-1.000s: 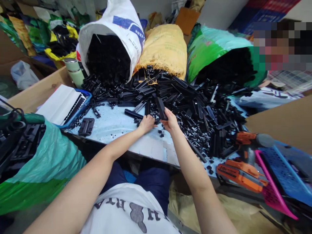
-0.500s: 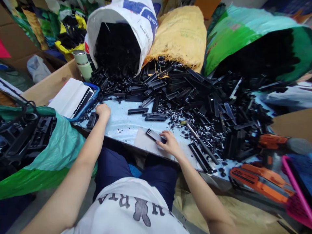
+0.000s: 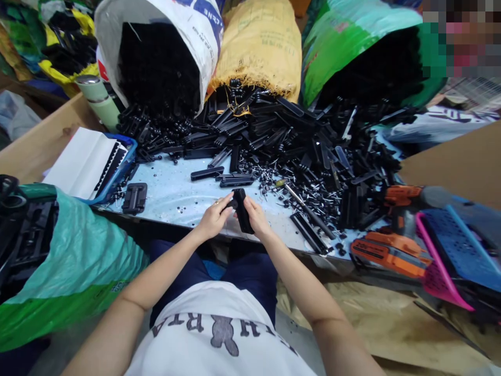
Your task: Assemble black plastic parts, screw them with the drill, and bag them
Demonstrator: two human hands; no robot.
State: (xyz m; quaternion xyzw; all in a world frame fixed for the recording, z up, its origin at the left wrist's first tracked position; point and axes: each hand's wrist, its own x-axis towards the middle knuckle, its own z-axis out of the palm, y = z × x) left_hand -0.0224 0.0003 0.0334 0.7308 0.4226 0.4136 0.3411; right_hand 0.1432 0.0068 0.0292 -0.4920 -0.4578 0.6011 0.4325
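Over the front edge of the table, my right hand [image 3: 257, 216] grips a long black plastic piece [image 3: 245, 218] and holds it tilted up. My left hand [image 3: 214, 217] is beside it, fingers pinched on a small black part [image 3: 231, 204] that meets the long piece's upper left side; its exact shape is too small to tell. A black plastic block with a recessed face [image 3: 134, 198] lies to the left on the blue tabletop [image 3: 168, 196]. Loose black strips [image 3: 237, 180] lie just beyond my hands.
Black parts spill from white [image 3: 213, 47], yellow [image 3: 258, 47] and green [image 3: 332, 57] sacks at the back. Screws [image 3: 270, 183], a screwdriver [image 3: 303, 203] and an orange drill [image 3: 391, 253] are on the right. A blue tray [image 3: 129, 151] and flask [image 3: 97, 102] stand left.
My left hand came from the black block at left to the middle, leaving the block on the table. My right hand lifted the long black piece off the tabletop. The view shifted right.
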